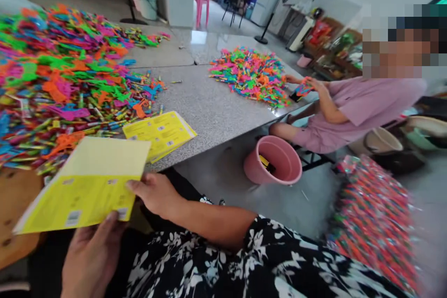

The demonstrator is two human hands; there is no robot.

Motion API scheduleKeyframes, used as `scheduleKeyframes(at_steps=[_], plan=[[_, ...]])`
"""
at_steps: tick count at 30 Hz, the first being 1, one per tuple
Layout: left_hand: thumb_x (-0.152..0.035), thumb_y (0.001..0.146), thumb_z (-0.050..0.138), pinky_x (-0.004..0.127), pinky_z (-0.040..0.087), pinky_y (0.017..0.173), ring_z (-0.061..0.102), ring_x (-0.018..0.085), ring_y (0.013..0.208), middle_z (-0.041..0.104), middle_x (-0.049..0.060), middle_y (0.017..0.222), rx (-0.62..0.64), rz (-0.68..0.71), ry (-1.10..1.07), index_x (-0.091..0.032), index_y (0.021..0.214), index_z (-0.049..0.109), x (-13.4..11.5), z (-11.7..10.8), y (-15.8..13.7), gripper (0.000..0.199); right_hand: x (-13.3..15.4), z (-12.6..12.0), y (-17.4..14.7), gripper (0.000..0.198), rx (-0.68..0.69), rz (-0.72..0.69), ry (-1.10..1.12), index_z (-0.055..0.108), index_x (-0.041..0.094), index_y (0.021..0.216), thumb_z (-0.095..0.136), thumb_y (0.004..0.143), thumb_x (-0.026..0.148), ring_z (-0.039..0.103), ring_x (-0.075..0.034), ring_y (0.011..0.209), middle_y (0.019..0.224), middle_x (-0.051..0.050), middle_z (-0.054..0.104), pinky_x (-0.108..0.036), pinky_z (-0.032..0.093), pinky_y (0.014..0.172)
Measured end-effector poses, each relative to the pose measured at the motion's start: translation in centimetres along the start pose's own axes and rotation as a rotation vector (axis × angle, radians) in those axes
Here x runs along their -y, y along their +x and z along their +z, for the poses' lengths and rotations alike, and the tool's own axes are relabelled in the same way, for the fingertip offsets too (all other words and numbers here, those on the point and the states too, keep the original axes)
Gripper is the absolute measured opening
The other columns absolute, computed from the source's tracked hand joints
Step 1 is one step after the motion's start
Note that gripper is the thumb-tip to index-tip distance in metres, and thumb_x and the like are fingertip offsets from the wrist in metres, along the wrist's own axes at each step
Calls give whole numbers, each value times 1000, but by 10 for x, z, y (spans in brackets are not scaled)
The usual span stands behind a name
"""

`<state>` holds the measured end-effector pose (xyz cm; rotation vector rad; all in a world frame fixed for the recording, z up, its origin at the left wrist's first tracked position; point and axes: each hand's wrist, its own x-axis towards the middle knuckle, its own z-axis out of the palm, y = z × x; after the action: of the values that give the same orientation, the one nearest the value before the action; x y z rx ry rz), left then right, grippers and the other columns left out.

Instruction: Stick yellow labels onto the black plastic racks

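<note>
Both of my hands grip a yellow printed card sheet [94, 195] with small barcodes and a paler upper part. My left hand [94, 251] holds its lower edge, thumb on top. At its right edge, my right hand [159, 193] pinches it with the thumb on the printed face. More yellow printed sheets [167, 128] lie stacked on the table just beyond. A big heap of colourful plastic toy guns [66, 84], mixed with small wrapped sticks, spreads across the table at the left.
A grey speckled table [188, 88] runs ahead, bearing a second toy heap [251, 74]. A co-worker in pink [370, 107] sits at the right, handling toys. A pink bucket [272, 160] and a large bag of packed toys [379, 223] stand on the floor.
</note>
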<state>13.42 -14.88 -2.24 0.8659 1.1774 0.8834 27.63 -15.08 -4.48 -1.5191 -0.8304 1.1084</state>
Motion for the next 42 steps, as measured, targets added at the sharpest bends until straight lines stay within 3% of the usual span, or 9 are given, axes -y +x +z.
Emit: scheduleKeyframes(at_steps=[4,10,12,16,20,23,25,32,42], plan=[[-55,65,88,36,63,70,74,26,88,79,6,101,107,-134,69,-22,101,71,15,-7,8,51,40,-47,5,20,25,-39,-54,73,21,96,60,91,35,67,-20,90,95,0,75,-30,55,80],[-55,78,81,44,43,118,44,31,149,47,14,158,-288,542,341,-27,144,50,-42,-46,35,79,93,-134,36,24,477,-20,-350,75,21,90,57,78,32,66,-18,72,84,2,76,-26,50,65],[-52,75,85,44,39,120,45,33,148,51,15,156,-92,558,521,-24,142,55,-73,-41,32,79,104,-131,45,25,728,-60,-482,75,22,86,54,75,29,64,-17,67,81,3,75,-26,46,61],[-50,79,83,34,55,91,70,28,110,74,13,123,462,212,648,-17,132,67,-98,-15,31,64,122,-92,48,15,953,-286,-874,71,22,72,56,73,22,57,-15,60,69,2,70,-26,38,57],[-57,81,79,24,47,59,65,16,65,76,7,81,505,-50,450,-12,94,77,-70,-12,44,47,111,-58,46,13,718,-631,-1117,73,20,88,62,83,20,65,-21,78,86,-5,73,-32,46,73],[-52,75,84,25,51,64,66,15,65,76,6,80,273,-57,66,-13,93,77,-43,-18,51,43,81,-43,46,21,205,-884,-1018,68,16,113,56,97,25,64,-28,107,111,-13,71,-41,47,97],[-43,73,87,27,54,72,69,16,70,78,6,86,197,-56,-133,-14,103,77,-31,-20,51,42,57,-34,46,26,42,-930,-906,65,15,116,57,101,35,61,-30,116,117,-15,69,-45,46,104],[-15,64,81,27,53,78,73,19,81,79,9,102,374,-144,-318,-15,121,75,-22,-20,50,57,1,-3,48,25,87,-827,-713,66,20,113,65,97,40,62,-30,112,114,-12,68,-48,50,103],[-49,78,85,26,49,69,68,15,69,78,6,88,296,-17,-65,-14,117,77,-7,-22,57,53,24,-10,63,14,252,-692,-536,66,23,82,66,94,30,62,-20,85,84,-2,67,-34,47,82]])
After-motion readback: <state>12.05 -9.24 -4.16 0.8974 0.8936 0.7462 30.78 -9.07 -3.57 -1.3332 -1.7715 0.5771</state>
